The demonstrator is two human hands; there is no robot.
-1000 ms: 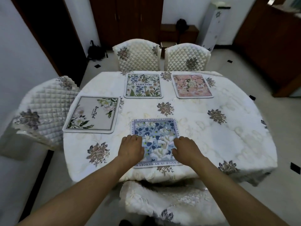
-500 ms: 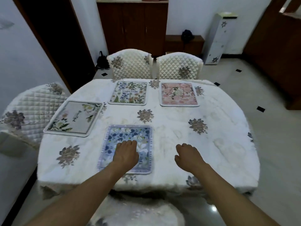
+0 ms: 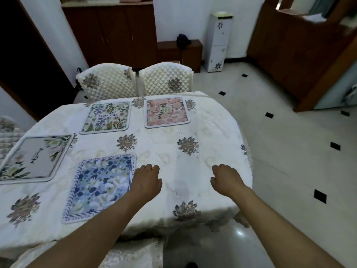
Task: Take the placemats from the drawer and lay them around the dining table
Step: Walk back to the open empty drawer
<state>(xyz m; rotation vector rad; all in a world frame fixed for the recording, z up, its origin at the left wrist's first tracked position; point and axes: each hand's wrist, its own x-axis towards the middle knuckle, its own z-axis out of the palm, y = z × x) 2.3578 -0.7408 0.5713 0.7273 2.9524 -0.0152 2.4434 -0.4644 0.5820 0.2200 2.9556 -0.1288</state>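
Pressed on the blue placemat [image 3: 100, 186] with both palms a second ago, then drawn off to the right. Now finds the left hand [image 3: 147, 180] at lower centre of the frame, overlapping that mat's right edge, fingers loosely curled and gripping nothing. Finds the right hand [image 3: 227, 179] well apart from it at centre right, over bare tablecloth, likewise loosely curled and empty. Touching the cloth or merely hovering: impossible to tell for either. Leaves the blue mat lying flat and released at lower left of centre, lettered border visible, near corner close to the table's front edge. Shows three more already down on the dining table [image 3: 212, 147]: a grey-white placemat [image 3: 36, 157] at far left, a green botanical placemat [image 3: 107, 118] at upper centre-left before one quilted chair [image 3: 108, 82], and a pink placemat [image 3: 166, 112] just beside it before the other chair [image 3: 168, 80]. Has also swung the view rightward, bringing the uncovered right part of the table and the tiled floor into frame. Reads as the fourth mat settled and finished with, and attention turning toward the right side, still without a mat. With nothing in hand, probably calls for a trip back to the drawer, nowhere visible here, should more mats remain. Worth watching that padded cloth, likely to ruck under anything slid across it.
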